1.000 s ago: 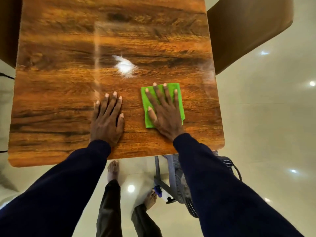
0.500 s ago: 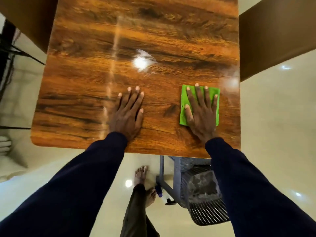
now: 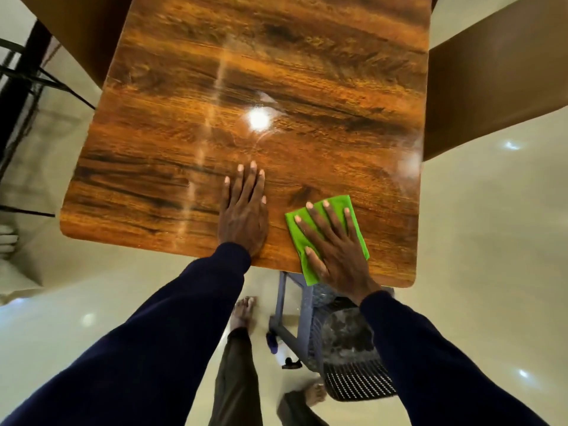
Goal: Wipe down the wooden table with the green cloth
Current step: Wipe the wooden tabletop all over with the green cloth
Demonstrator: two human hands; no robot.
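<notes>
Cloth first: the small, folded, bright green cloth (image 3: 337, 204) lies flat on the shiny brown wooden table (image 3: 276, 72), at the near edge on the right side. One corner seems to poke out over the edge. The right hand (image 3: 335, 247) lies on top of it, fingers straight and spread, pressing down, not pinching. The left hand (image 3: 244, 210) rests flat on bare wood just beside it, holding nothing. The cloth looks soft, thin and light, so it may bunch up if pushed by a corner. A flat palm over its middle looks best.
</notes>
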